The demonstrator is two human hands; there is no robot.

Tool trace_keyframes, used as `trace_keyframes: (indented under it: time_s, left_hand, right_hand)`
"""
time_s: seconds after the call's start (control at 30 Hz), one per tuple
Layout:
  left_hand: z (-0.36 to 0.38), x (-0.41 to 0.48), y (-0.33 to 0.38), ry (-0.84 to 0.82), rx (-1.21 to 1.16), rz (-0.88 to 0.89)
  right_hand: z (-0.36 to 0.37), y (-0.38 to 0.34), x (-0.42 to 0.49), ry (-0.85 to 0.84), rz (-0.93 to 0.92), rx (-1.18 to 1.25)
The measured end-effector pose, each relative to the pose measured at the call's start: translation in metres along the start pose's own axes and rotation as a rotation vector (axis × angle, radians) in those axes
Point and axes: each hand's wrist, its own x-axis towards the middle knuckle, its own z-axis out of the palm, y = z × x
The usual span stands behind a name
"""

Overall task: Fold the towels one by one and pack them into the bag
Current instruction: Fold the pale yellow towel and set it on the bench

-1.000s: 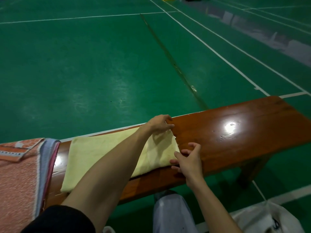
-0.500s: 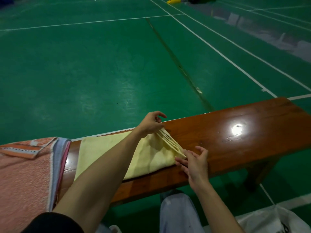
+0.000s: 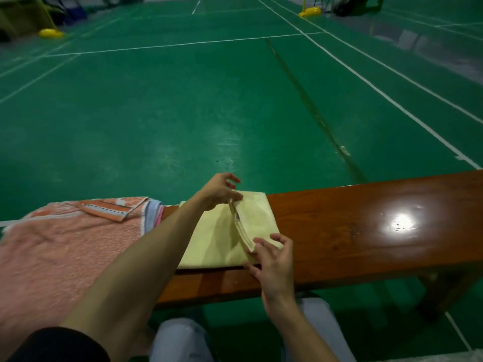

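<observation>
A pale yellow towel [image 3: 211, 241] lies on the brown wooden bench [image 3: 366, 231], its right end lifted and carried over toward the left. My left hand [image 3: 219, 190] pinches the far corner of that lifted end. My right hand [image 3: 271, 259] holds the near corner at the bench's front edge. The layered edge runs between my two hands. A pile of pink and orange towels [image 3: 65, 246] sits at the bench's left end. No bag is in view.
Green court floor with white lines stretches beyond the bench. My knees in light trousers [image 3: 183, 340] are below the bench's front edge. Yellow net-post bases [image 3: 51, 33] stand far back. The bench's right half shows a light glare.
Both hands have lifted the towel's right end off the bench and moved it leftward over the rest of the towel. The camera has tilted up and shifted.
</observation>
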Motion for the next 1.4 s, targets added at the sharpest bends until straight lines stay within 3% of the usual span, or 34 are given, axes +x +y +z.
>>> trace_keyframes:
  time_s: [0.43,0.97,1.07,1.17,1.27,1.4]
  left_hand:
    - [-0.082,-0.018,-0.062,0.128,0.172,-0.053]
    - [-0.101,-0.012,-0.096,0.153,0.374,0.013]
    - [-0.095,-0.012,-0.093,0.174,0.563,0.128]
    - [-0.081,-0.016,-0.082,0.147,0.663,0.416]
    - [-0.058,-0.021,-0.069,-0.031,0.748,0.646]
    - [-0.035,-0.019,-0.063,-0.279,0.91,0.67]
  right_hand:
    - [0.107,0.061,-0.025,-0.178,0.055,-0.204]
    - [0.125,0.085,-0.021,-0.279,0.128,-0.34]
    - [0.117,0.07,-0.017,-0.264,0.034,-0.408]
    - [0.096,0.051,0.001,-0.094,-0.236,-0.521]
    - [0.078,0.044,0.02,0.007,-0.364,-0.57]
    - [0.071,0.06,0.033,0.017,-0.399,-0.792]
